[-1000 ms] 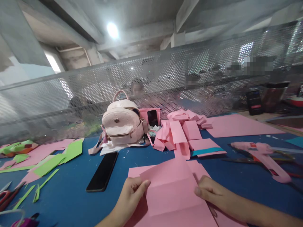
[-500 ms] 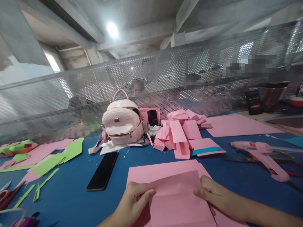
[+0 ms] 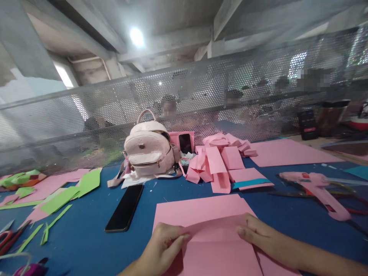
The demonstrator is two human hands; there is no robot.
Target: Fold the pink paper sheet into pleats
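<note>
Between my hands is a sheet of pink paper (image 3: pixel 217 251), its far edge bent up along a crease that runs across it. My left hand (image 3: pixel 165 245) pinches that raised edge on the left, thumb on top. At the opposite side my right hand (image 3: pixel 260 237) grips the same edge with thumb and fingers. Beneath lie more pink sheets (image 3: pixel 195 205), flat on the blue tabletop (image 3: pixel 86 245). The near end of the held sheet runs out of view at the bottom.
A black phone (image 3: pixel 125 209) lies left of the sheets, before a cream backpack (image 3: pixel 149 149). Pink strips (image 3: pixel 217 161) pile up behind. A pink glue gun (image 3: pixel 319 191) lies over scissors at right. Green paper (image 3: pixel 89 182) and red-handled scissors (image 3: pixel 11 241) lie left. A perforated metal screen (image 3: pixel 198 96) stands behind.
The raised far edge of the pink sheet has tipped down toward me, so the flap looks lower. Both hands keep their hold and have barely moved.
</note>
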